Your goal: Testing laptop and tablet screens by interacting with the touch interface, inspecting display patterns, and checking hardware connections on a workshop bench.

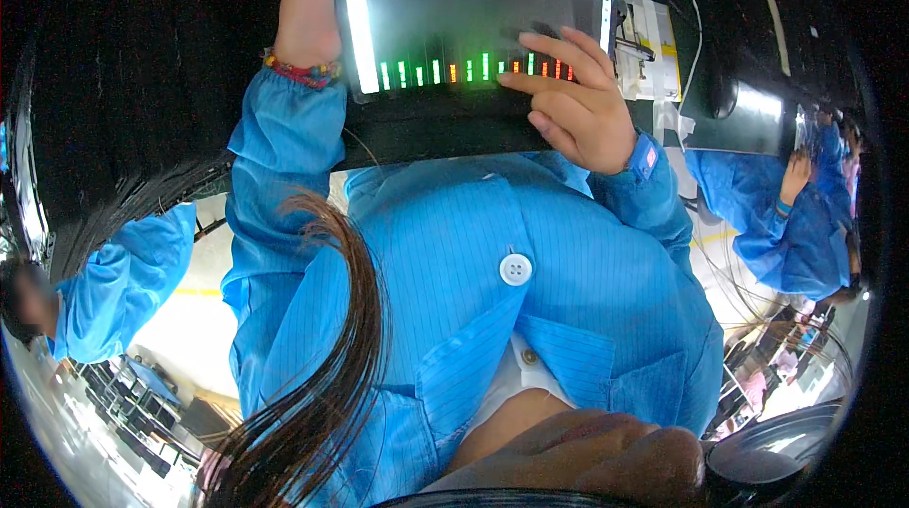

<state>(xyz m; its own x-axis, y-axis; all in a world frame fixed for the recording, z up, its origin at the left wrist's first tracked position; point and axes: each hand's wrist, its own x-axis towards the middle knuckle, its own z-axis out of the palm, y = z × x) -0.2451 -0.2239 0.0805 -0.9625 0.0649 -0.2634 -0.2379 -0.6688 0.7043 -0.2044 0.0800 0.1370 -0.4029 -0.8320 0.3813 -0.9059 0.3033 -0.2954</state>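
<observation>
A flat, dark display panel (473, 6) is tilted up at the top of the view, with a bright white strip down its left side and a row of short green and orange bars low on its face. My left hand (309, 20) grips the panel's left edge; its fingertips are hidden behind the panel and by the frame's top edge. Over the lower right of the panel hovers my right hand (582, 106), its fingers apart and index finger pointing left at the bars. I cannot tell whether that fingertip touches the surface. Nothing is held in the right hand.
Right of the panel, a taped white-and-yellow board (653, 49) lies with a white cable (696, 11) curving past it. A dark table (454, 124) extends under the panel. Co-workers in blue sit at the left (123, 281) and the right (776, 214).
</observation>
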